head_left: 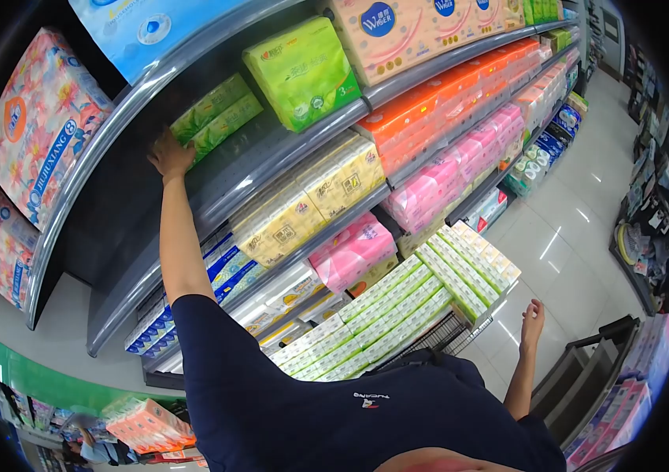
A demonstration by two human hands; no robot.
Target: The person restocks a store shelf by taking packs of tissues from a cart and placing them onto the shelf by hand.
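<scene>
My left hand reaches deep into a grey shelf, its fingers closed round the near end of green tissue packs lying side by side. The fingertips are partly hidden behind the packs. A larger light-green tissue bundle stands on the same shelf, to the right. My right hand hangs away from my body over the aisle, its fingers loosely bent and apart, holding nothing. In front of me, rows of green-and-white tissue packs fill a wire cart.
Lower shelves hold yellow packs, pink packs and orange packs. Floral bundles stand at the left. A dark step-like stand is at the right, beside the tiled floor. People show small at lower left.
</scene>
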